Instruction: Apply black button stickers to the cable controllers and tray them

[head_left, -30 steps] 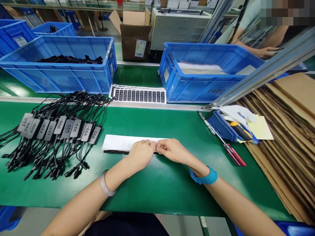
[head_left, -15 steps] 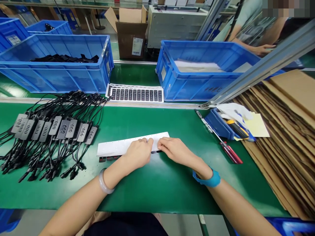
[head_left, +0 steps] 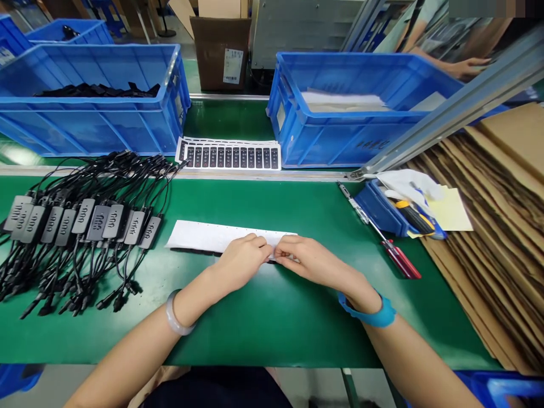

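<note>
Both my hands sit at the middle of the green workbench. My left hand (head_left: 242, 262) and my right hand (head_left: 306, 260) pinch a long white paper strip (head_left: 208, 236) from either side, their fingertips almost meeting. A thin dark row of small pieces (head_left: 193, 251) shows along the strip's lower edge, mostly hidden beneath it. To the left of my left hand lies a bundle of black cables (head_left: 76, 226) with flat grey-black adapter modules. A translucent bangle circles my left wrist, and a blue band circles my right.
Blue plastic crates (head_left: 93, 124) (head_left: 357, 122) stand behind the bench, with a printed black-and-white label sheet (head_left: 228, 154) between them. A red-handled screwdriver (head_left: 399, 258) and a blue tool tray (head_left: 380, 209) lie right. Flattened cardboard (head_left: 488, 226) is stacked further right. A co-worker's hand (head_left: 470, 68) shows top right.
The white strip has swung from tilted to nearly level, and my fingers have closed in toward its middle. The dark pieces with red marks at its left end are now mostly covered.
</note>
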Demonstrator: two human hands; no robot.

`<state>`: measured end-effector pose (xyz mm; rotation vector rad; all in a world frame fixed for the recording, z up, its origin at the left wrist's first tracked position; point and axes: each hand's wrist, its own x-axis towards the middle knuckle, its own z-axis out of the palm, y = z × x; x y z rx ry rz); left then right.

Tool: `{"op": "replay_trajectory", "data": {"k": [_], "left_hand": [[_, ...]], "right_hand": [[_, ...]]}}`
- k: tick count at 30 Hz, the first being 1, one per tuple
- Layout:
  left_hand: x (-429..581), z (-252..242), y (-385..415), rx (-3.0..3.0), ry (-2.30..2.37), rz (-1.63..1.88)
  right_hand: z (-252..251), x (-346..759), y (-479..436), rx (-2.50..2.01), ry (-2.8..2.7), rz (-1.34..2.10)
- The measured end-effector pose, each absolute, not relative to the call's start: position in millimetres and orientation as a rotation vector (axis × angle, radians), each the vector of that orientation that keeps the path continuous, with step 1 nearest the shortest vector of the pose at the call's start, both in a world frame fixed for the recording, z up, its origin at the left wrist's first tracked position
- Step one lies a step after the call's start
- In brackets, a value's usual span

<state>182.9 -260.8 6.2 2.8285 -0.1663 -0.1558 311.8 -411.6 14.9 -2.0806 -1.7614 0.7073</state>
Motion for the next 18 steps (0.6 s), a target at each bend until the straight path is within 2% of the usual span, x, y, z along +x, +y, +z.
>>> {"op": "replay_trajectory", "data": {"k": [3,9,14,18], "left_hand": [[185,17,-263,2.806,-0.036,-0.243],[197,24,-263,2.742,0.14,-0.395],[199,16,-267,2.762,0.124,-0.382],[199,14,-274,2.809,0.142,-0.339]], "right_hand": [[15,313,-412,-2.17,-1.719,0.649],[14,317,-405,-2.191,-1.518,0.784],[14,329,-414,-2.036,-1.485,0.928],[13,335,-418,-2.095,-1.393,1.02]]}}
